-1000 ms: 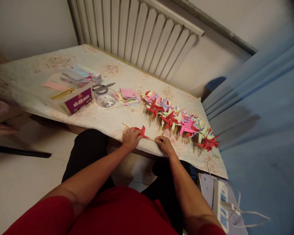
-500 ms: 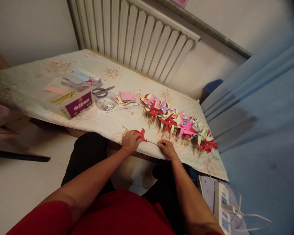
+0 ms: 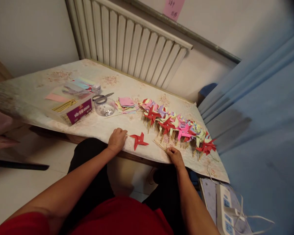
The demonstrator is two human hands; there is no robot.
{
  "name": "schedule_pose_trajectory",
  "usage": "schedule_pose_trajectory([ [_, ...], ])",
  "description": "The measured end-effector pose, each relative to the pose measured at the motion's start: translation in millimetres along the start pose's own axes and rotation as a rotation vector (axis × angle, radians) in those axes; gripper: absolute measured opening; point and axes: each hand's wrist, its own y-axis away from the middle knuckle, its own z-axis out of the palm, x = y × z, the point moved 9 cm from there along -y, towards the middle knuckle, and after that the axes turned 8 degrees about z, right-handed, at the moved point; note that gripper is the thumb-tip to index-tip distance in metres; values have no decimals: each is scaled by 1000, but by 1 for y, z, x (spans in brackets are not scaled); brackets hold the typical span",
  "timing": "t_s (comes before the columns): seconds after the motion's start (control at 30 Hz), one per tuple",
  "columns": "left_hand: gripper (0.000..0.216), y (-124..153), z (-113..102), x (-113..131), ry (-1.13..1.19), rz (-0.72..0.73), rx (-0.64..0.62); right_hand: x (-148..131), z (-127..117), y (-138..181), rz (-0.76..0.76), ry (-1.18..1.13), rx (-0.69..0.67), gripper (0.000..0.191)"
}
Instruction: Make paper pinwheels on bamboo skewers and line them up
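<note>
Left hand gripping red pinwheel; right hand holding thin stick.

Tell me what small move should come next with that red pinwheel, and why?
Perhaps the left hand should carry the red pinwheel to the bunch of pinwheels: like them, it shows a shiny centre and seems mounted on a thin stick.

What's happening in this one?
A person's left hand holds a red pinwheel by its stick, just over or on the table. The right hand pinches a thin stick. Many other pinwheels are grouped to the right; scissors rest across a clear tub.
</note>
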Motion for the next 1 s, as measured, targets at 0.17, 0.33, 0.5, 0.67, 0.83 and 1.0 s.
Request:
schedule_pose_trajectory([
  [0.17,25,-18,6,-11,-141,121,-176,5,1,-4,23,1,-5,33],
  [0.33,21,-27,17,-6,-182,226,-262,4,0,-5,11,24,-1,34],
  [0.5,20,-16,10,-6,-107,257,-267,-1,0,-3,-6,50,11,34],
  [0.67,17,2,-8,-22,-55,55,-231,-4,-1,-2,-18,66,21,33],
  [0.83,11,18,-11,-36,212,-335,-146,-1,0,-2,-20,56,20,33],
  [1.0,11,41,6,-25,667,-722,-37,5,2,-4,7,11,12,33],
])
